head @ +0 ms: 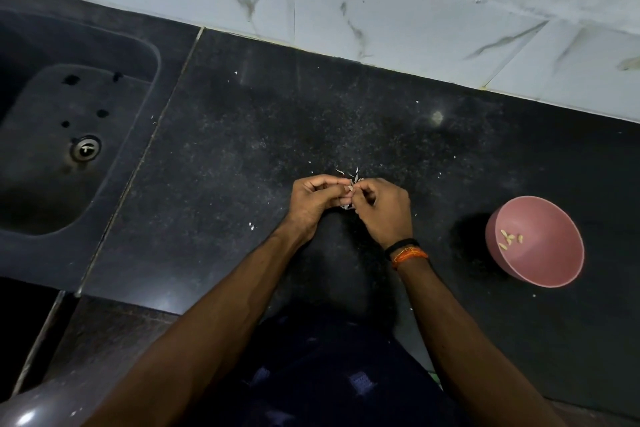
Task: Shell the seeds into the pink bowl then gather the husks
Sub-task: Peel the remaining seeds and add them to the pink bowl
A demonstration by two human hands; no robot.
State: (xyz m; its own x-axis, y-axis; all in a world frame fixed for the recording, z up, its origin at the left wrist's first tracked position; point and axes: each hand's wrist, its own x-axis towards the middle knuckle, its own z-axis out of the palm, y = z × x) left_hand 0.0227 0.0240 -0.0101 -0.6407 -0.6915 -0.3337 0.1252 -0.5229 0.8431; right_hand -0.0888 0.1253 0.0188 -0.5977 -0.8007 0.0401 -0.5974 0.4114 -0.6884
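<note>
Now both hands meet left of the pink bowl [535, 241], the left hand [311, 201] and right hand [381, 210] pinching one seed [350, 188]. Judging by this, the right hand is nearer the bowl for the drop. Husks [348, 173] lie on the bench [242, 149] just beyond the fingertips.

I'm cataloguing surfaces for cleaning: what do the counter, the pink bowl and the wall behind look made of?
Counter: seemingly polished black granite, fine pale speckle and a soft light reflection. Pink bowl: probably matte plastic, uniform colour, thin rim, no gloss. Wall: glossy white marble-look tiles, grey veins and grout lines.
</note>
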